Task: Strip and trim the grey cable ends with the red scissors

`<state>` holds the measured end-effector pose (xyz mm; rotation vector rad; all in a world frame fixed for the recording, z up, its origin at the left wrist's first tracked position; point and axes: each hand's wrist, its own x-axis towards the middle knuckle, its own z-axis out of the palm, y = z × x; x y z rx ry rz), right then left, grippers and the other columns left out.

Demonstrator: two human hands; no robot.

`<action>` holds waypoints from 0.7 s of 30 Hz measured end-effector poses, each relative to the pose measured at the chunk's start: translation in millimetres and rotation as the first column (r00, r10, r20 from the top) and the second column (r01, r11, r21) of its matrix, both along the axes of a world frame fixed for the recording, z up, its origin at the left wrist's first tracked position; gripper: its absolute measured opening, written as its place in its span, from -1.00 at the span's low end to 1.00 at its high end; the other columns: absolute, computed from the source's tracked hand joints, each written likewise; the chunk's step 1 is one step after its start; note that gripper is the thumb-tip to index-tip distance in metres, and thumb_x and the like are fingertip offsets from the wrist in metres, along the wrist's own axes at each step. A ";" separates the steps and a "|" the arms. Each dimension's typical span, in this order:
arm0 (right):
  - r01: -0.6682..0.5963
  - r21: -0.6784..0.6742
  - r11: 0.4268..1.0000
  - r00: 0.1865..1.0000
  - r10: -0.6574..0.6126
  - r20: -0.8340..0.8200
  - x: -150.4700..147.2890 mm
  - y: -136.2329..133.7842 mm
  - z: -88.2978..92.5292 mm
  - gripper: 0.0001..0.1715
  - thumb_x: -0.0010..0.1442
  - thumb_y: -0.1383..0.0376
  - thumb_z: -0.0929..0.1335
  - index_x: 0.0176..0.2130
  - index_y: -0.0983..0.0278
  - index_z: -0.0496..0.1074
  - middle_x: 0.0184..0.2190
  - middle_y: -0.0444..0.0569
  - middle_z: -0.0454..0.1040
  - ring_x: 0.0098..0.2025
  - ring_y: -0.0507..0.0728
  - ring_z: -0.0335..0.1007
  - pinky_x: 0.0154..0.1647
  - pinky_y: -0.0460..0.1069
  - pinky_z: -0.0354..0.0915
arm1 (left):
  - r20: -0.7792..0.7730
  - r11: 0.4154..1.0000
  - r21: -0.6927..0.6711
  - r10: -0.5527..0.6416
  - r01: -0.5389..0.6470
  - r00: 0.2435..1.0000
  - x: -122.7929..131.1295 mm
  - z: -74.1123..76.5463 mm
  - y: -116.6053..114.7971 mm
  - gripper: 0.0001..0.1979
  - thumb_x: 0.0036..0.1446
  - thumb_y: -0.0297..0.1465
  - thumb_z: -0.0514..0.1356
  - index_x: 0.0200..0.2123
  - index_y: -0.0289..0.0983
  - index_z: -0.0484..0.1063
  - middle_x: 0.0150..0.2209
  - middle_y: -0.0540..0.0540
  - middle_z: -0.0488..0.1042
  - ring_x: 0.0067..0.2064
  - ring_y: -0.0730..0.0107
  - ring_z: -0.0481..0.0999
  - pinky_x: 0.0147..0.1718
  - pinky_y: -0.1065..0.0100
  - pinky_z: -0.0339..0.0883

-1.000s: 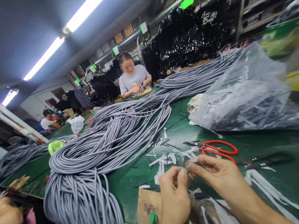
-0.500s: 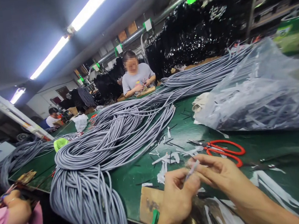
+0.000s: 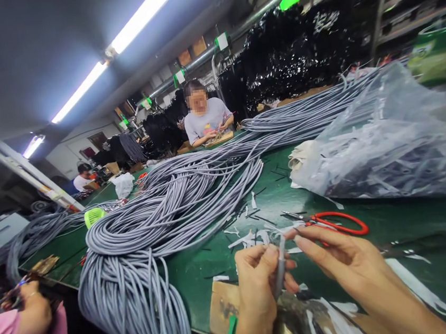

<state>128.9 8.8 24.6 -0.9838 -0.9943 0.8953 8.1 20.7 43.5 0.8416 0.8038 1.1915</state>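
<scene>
My left hand (image 3: 256, 277) is closed round the end of a grey cable (image 3: 281, 272), which stands up steeply between thumb and fingers. At the cable's top a pale, thin frayed piece sticks out. My right hand (image 3: 338, 256) has its thumb and index finger at that top end, pinched together; what lies between the fingertips is too small to make out. Just behind the right hand lie red-handled scissors (image 3: 344, 219). White scraps (image 3: 250, 238) and short black bits are scattered beyond my hands.
A large bundle of grey cables (image 3: 163, 205) runs across the green table (image 3: 194, 276) and hangs over its front edge. At right lies a clear plastic bag (image 3: 389, 155) of white strips. A wooden block (image 3: 224, 302) is beside my left wrist. Co-workers sit across and at left.
My right hand has shifted slightly right, off the cable's side to its top end. The cable has turned more upright in my left hand. The view has tilted slightly.
</scene>
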 end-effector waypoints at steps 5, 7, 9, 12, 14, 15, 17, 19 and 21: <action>-0.029 0.010 1.000 0.996 0.029 0.079 0.6 1.6 -1.9 -0.49 -0.09 -0.13 0.47 -0.39 0.24 0.63 -0.49 0.03 0.56 -0.42 0.20 0.50 -0.45 -0.02 0.46 | -0.004 0.997 -0.039 -0.065 0.064 0.998 -1.6 -3.2 2.6 -0.41 -0.45 0.02 0.49 -0.67 -0.38 0.37 -0.79 0.00 0.35 -0.89 0.67 0.12 -0.92 0.62 -0.15; -0.039 -0.016 0.999 0.992 0.041 0.116 0.7 0.1 -0.8 -0.44 -0.07 -0.15 0.45 -0.33 0.25 0.64 -0.52 0.03 0.54 -0.48 0.16 0.45 -0.54 -0.04 0.42 | -0.018 0.992 -0.041 -0.118 0.117 0.993 -1.8 -2.2 2.7 -0.40 -0.41 0.05 0.47 -0.66 -0.36 0.35 -0.83 0.03 0.30 -0.91 0.67 0.07 -0.93 0.62 -0.25; -0.093 -0.051 0.994 0.985 0.099 0.144 -0.1 -2.5 0.2 -0.40 -0.03 -0.16 0.42 -0.27 0.27 0.64 -0.58 -0.01 0.49 -0.56 0.11 0.36 -0.63 -0.06 0.35 | -0.025 0.986 -0.037 -0.162 0.161 0.986 -1.9 -0.6 2.8 -0.39 -0.38 0.08 0.45 -0.62 -0.35 0.35 -0.86 0.06 0.26 -0.92 0.69 0.02 -0.93 0.62 -0.32; -0.176 -0.082 0.981 0.970 0.187 0.153 -2.7 -8.7 2.8 -0.38 0.01 -0.15 0.41 -0.20 0.29 0.64 -0.64 -0.07 0.41 -0.63 0.05 0.24 -0.68 -0.07 0.27 | -0.033 0.977 -0.045 -0.209 0.207 0.977 -1.9 1.4 3.5 -0.36 -0.38 0.11 0.44 -0.54 -0.36 0.40 -0.86 0.11 0.26 -0.93 0.72 -0.03 -0.93 0.63 -0.35; -0.197 -0.081 0.977 0.968 0.207 0.144 -4.2 -12.9 5.0 -0.37 0.03 -0.14 0.40 -0.15 0.28 0.62 -0.64 -0.09 0.40 -0.63 0.03 0.22 -0.68 -0.08 0.26 | -0.045 0.971 -0.058 -0.235 0.232 0.971 -1.9 1.2 4.5 -0.34 -0.40 0.12 0.43 -0.50 -0.36 0.41 -0.85 0.12 0.28 -0.93 0.73 -0.03 -0.94 0.63 -0.34; -0.205 -0.077 0.976 0.967 0.214 0.139 -4.5 -14.4 5.6 -0.38 0.04 -0.13 0.40 -0.12 0.27 0.61 -0.62 -0.09 0.40 -0.63 0.03 0.21 -0.67 -0.08 0.26 | -0.054 0.967 -0.064 -0.251 0.248 0.966 -1.9 0.6 5.1 -0.34 -0.39 0.13 0.43 -0.50 -0.35 0.39 -0.84 0.11 0.29 -0.93 0.72 -0.03 -0.94 0.63 -0.33; -0.233 -0.061 0.971 0.963 0.239 0.127 -3.6 -15.0 5.3 -0.38 0.06 -0.12 0.40 -0.09 0.26 0.60 -0.61 -0.10 0.40 -0.63 0.01 0.19 -0.68 -0.10 0.23 | -0.066 0.957 -0.072 -0.286 0.282 0.956 -1.8 -1.4 6.3 -0.35 -0.37 0.14 0.41 -0.54 -0.33 0.35 -0.84 0.11 0.30 -0.93 0.72 -0.02 -0.95 0.63 -0.30; -0.269 -0.021 0.963 0.956 0.269 0.112 0.0 -12.2 2.5 -0.38 0.07 -0.10 0.41 -0.02 0.23 0.56 -0.65 -0.16 0.33 -0.67 -0.02 0.13 -0.70 -0.13 0.18 | -0.067 0.948 -0.074 -0.314 0.310 0.947 -1.8 -3.3 7.0 -0.36 -0.35 0.15 0.40 -0.55 -0.30 0.30 -0.84 0.11 0.30 -0.92 0.71 -0.01 -0.95 0.62 -0.27; -0.296 0.020 0.955 0.950 0.293 0.107 5.8 -7.1 -1.1 -0.34 0.10 -0.08 0.40 0.08 0.20 0.48 -0.69 -0.23 0.23 -0.70 -0.05 0.06 -0.73 -0.16 0.11 | -0.060 0.943 -0.074 -0.328 0.323 0.943 -1.9 -4.2 7.0 -0.36 -0.35 0.15 0.40 -0.54 -0.28 0.27 -0.84 0.13 0.29 -0.91 0.72 -0.01 -0.94 0.62 -0.26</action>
